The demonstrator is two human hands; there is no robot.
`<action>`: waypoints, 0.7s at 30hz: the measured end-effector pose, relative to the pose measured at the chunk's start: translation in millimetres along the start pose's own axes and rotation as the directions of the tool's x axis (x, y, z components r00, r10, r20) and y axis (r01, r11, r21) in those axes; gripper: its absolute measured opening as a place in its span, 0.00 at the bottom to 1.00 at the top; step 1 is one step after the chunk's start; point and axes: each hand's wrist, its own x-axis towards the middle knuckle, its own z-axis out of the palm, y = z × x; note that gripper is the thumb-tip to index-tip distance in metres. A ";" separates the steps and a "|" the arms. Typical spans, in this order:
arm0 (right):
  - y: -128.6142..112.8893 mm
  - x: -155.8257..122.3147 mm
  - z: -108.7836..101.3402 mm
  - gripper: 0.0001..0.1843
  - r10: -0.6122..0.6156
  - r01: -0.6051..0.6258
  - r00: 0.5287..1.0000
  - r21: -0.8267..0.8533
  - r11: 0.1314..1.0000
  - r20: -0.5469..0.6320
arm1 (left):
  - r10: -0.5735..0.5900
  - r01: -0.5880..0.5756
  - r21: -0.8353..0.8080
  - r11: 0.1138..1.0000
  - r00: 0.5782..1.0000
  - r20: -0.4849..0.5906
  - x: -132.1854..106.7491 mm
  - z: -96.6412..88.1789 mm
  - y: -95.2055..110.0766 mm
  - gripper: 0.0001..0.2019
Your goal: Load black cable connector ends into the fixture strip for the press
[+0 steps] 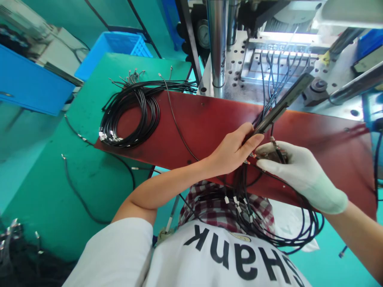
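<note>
My left hand [231, 153], bare, is closed around the lower end of a long dark metal bar [287, 101], which slants up to the right over the red board. Several black cables [242, 179] pass by this hand and hang over the board's near edge toward my lap. My right hand [299, 171], in a white glove, is closed on a black cable [278, 153] with a metal connector at its end. Small copper-coloured tips [251, 156] show between my two hands. Thin grey cables [273, 75] run from the press's metal mould [251, 65] down behind the bar.
A red board [215, 115] spans the front of the press. At left, a coil of black cables [131, 115] rests partly on it and partly on the green table [89, 175]. Loose cables lie there too. Steel columns [218, 44] stand at the press; a blue crate [119, 42] is behind the table.
</note>
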 end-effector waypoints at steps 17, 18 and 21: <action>0.0 -7.3 18.7 0.09 -0.660 0.279 0.742 -0.840 0.465 -0.119 | 0.022 -0.022 0.002 1.000 1.000 0.022 -0.6 1.0 -3.2 0.19; -0.7 -7.1 18.6 0.08 -0.654 0.277 0.749 -0.845 0.457 -0.108 | 0.026 -0.026 0.008 1.000 0.999 0.022 -0.7 0.8 -3.6 0.18; -5.3 -6.5 18.4 0.08 -0.589 0.256 0.800 -0.823 0.507 -0.114 | 0.017 -0.017 0.007 1.000 0.999 0.029 -0.7 0.8 -4.8 0.18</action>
